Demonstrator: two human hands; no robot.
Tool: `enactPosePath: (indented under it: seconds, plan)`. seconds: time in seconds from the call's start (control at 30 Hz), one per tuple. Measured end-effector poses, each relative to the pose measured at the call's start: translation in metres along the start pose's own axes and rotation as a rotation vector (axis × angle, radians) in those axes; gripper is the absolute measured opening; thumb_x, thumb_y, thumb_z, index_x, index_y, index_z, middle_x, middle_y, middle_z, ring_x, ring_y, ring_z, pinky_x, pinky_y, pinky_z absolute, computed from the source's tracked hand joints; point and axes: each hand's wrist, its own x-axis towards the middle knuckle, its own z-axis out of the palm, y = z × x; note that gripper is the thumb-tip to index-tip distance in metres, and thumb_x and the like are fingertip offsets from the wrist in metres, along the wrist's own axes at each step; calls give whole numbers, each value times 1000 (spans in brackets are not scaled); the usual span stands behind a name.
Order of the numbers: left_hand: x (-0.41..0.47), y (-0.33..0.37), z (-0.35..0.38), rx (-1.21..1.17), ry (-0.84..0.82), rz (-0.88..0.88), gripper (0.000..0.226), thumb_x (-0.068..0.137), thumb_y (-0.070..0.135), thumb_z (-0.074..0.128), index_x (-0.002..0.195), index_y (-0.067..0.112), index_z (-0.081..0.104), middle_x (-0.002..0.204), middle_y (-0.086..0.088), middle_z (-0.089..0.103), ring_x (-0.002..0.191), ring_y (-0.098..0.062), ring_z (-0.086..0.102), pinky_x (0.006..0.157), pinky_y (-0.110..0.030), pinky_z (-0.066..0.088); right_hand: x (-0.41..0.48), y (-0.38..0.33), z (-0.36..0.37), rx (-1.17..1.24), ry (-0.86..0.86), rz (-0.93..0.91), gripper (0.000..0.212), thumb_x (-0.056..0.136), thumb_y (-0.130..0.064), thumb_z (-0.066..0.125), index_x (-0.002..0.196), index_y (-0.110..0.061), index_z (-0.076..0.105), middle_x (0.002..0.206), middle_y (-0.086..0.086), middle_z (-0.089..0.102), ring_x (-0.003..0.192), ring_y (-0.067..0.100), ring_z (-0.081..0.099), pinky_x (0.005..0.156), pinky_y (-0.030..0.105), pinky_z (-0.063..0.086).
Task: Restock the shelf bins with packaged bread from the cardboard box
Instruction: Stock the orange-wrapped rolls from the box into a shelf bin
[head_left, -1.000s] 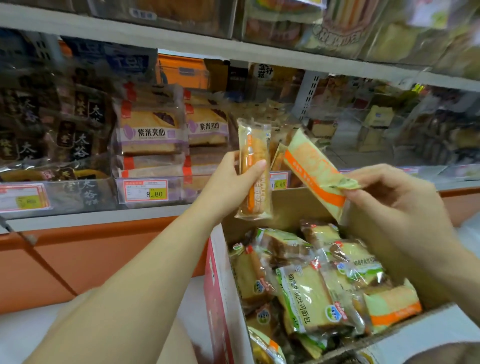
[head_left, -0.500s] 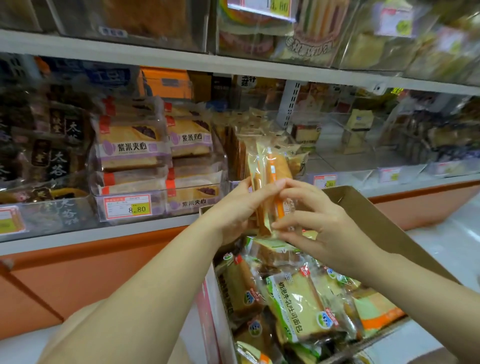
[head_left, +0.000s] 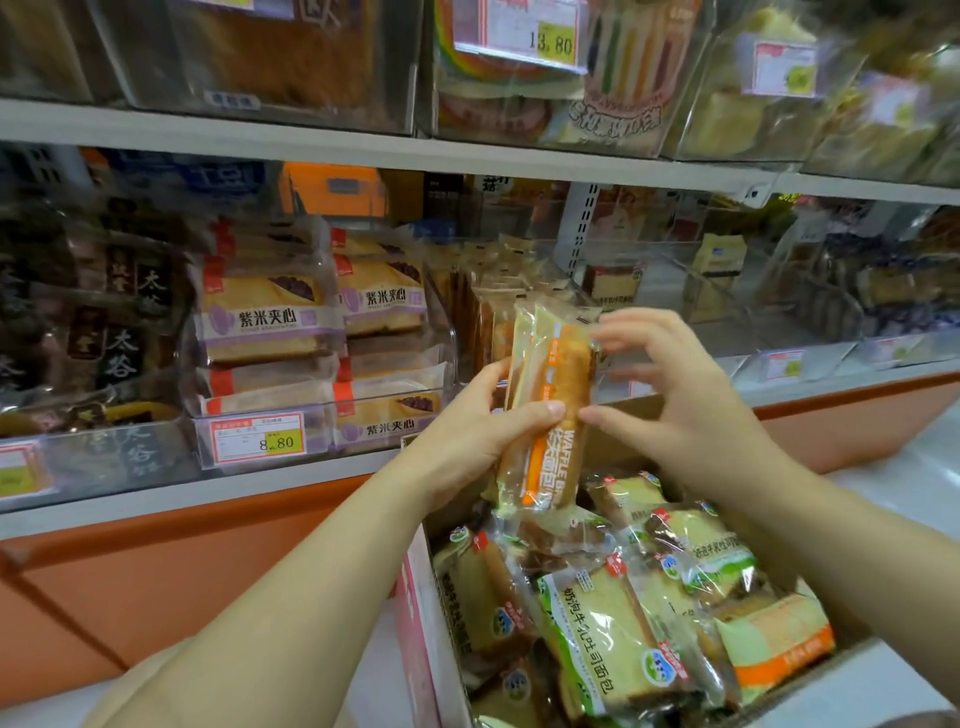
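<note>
Shelving just beyond the left grip (head_left: 467, 431) has a part-filled shelf bin (head_left: 452, 332); that grip clasps two waffle bread packs (head_left: 550, 405), right grip (head_left: 675, 395) spread alongside, cardboard box (head_left: 415, 597) below heaped: most restocking seemingly remains.

Glossy, crinkly clear plastic on the waffle bread packets (head_left: 545, 410); shelf bins (head_left: 363, 436) shiny transparent plastic; cardboard box (head_left: 415, 623) matt; price tag (head_left: 257, 440) smooth paper.

Upright orange-striped bread packets (head_left: 553, 364) above bread-filled cardboard box (head_left: 422, 649)

Head-worn camera faces forward and down, close to shelf bins (head_left: 311, 411) and cardboard box (head_left: 422, 629).
</note>
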Motion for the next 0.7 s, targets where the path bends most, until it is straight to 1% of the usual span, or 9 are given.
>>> enactPosePath:
  seconds: [0.1,0.2,0.27,0.33,0.4,0.47,0.5,0.57,0.7]
  plan:
    - [-2,4,-6,123,-16,42,77,71,43,69,140,31,38,123,11,59,109,-5,61,95,-31,51,22,-2,-17,-50,-205,166,90,58,-54,73,135,-45,28,138,-19,34,129,-4,33,106,27,39]
    - [-5,6,-8,281,-53,91,82,68,46,73,140,36,35,123,20,55,107,4,59,92,-23,51,39,-2,-27,14,-433,234,100,52,-52,76,138,-46,27,142,-17,37,132,0,36,107,33,42]
    - [-5,5,-8,308,-57,111,86,69,44,74,143,36,32,125,19,55,108,6,58,91,-19,49,45,-3,-26,7,-503,229,102,52,-50,79,140,-45,28,145,-17,36,132,3,39,106,35,43]
    - [-6,5,-10,341,-38,135,87,71,41,75,145,36,29,126,21,54,110,8,55,90,-17,49,47,-3,-24,-17,-511,216,105,54,-47,82,143,-42,26,146,-18,34,130,2,40,105,32,44]
    - [-8,5,-12,395,-8,171,87,75,36,78,146,34,28,128,21,51,112,8,53,90,-15,47,48,-5,-24,-108,-496,180,105,57,-43,84,144,-39,25,141,-22,35,123,-4,41,102,19,41]
    - [-9,7,-12,448,32,223,86,74,35,78,145,34,29,131,18,49,113,7,52,91,-15,47,50,-9,-24,-197,-463,113,93,59,-41,85,135,-38,32,126,-27,40,112,-10,43,94,4,37]
    - [-8,8,-11,477,52,253,86,73,37,77,145,34,30,132,17,49,115,5,51,93,-16,47,51,-11,-24,-228,-442,72,85,59,-42,85,127,-40,35,119,-30,40,109,-10,44,90,2,36]
    - [-7,10,-12,554,100,313,85,72,39,76,144,34,32,131,16,48,116,3,50,96,-20,46,53,-14,-21,-270,-392,-6,77,60,-43,85,119,-41,35,112,-30,40,106,-9,44,88,3,37]
    - [-1,20,-16,653,214,430,76,72,38,75,138,35,37,126,17,47,116,2,48,99,-27,46,54,-11,-19,-226,-281,-91,73,64,-33,85,125,-31,45,115,-22,50,107,-5,48,91,7,39]
